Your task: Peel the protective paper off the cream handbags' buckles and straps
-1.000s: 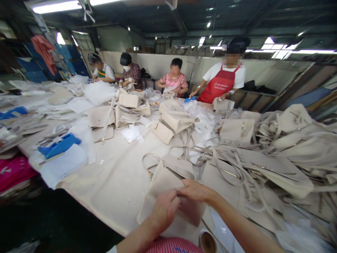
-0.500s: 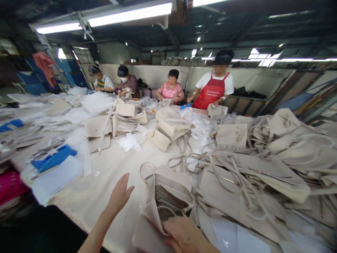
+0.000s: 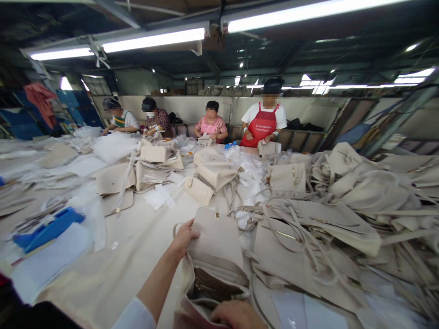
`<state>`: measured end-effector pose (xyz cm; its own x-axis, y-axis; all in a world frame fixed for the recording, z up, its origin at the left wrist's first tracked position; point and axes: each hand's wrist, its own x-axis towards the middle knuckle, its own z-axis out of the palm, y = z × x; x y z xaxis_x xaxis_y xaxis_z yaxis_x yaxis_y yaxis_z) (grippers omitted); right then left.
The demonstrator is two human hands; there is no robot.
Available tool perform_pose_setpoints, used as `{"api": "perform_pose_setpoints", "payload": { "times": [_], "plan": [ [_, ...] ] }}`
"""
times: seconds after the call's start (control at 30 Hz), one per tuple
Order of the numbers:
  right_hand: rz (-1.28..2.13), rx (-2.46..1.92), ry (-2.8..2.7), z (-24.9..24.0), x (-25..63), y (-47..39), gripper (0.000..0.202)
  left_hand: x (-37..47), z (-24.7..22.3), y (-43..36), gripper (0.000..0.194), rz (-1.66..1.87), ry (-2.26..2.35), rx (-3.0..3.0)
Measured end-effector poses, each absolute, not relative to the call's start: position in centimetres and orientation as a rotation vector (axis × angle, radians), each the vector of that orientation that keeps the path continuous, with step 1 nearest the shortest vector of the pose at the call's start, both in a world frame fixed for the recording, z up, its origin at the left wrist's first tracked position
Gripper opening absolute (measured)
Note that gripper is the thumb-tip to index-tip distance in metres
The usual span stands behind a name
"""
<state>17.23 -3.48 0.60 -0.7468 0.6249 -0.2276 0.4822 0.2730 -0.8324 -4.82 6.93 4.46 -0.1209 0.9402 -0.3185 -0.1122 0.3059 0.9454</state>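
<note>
A beige handbag point(image 3: 219, 242) stands on the table in front of me with its flap lifted and its mouth gaping. The brown-looking inside shows, and a small gold-coloured fitting sits near the flap's top edge. My left hand point(image 3: 184, 238) is closed on the left edge of the raised flap, thumb on the inner side. At the near rim of the mouth, my right hand point(image 3: 238, 314) holds the bag's front, its fingers bent over the edge; part of that hand runs out of the picture.
Beige bags and straps point(image 3: 315, 237) are heaped on the right. More bags point(image 3: 206, 171) and white wrapping point(image 3: 115, 146) lie farther back. A blue tape dispenser point(image 3: 51, 228) rests at the left by white sheets. Several co-workers point(image 3: 262, 123) are across the table.
My left hand has gone from open above the table to gripping the flap, which now stands up. My right hand stays at the near rim. The view has shifted slightly.
</note>
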Motion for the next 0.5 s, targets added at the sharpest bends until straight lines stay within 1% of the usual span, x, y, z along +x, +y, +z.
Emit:
{"api": "perform_pose_setpoints", "payload": {
  "times": [0.1,0.17,0.2,0.27,0.3,0.33,0.4,0.47,0.5],
  "plan": [
    [2.06,-0.947,-1.447,3.4,18.4,-2.2,0.044,-4.9,6.5,5.1,0.037,1.202,1.241,0.897],
    [2.263,-0.77,-0.907,5.2,19.0,-1.6,0.057,-5.1,7.6,3.8,0.014,1.259,1.173,1.06],
    [2.308,-0.672,-0.725,6.0,19.3,-1.3,0.063,-5.2,7.8,3.1,0.008,1.281,1.145,1.182],
    [2.369,-0.515,-0.506,7.1,19.5,-1.2,0.074,-5.3,7.8,2.0,0.017,1.312,1.117,1.436],
    [2.378,-0.489,-0.432,7.5,19.5,-1.3,0.077,-5.3,7.6,1.5,0.02,1.332,1.118,1.541],
    [2.377,-0.504,-0.368,7.7,19.4,-1.5,0.075,-5.2,7.3,1.0,0.02,1.353,1.135,1.623],
    [2.337,-0.629,-0.276,8.0,19.0,-2.0,0.064,-5.2,6.6,0.1,0.019,1.36,1.195,1.751],
    [2.276,-0.819,-0.254,8.1,18.6,-2.5,0.054,-5.4,6.2,-0.7,0.017,1.307,1.248,1.872],
    [2.245,-0.917,-0.264,8.1,18.5,-2.7,0.052,-5.6,6.1,-1.1,0.015,1.259,1.26,1.941]
  ]
}}
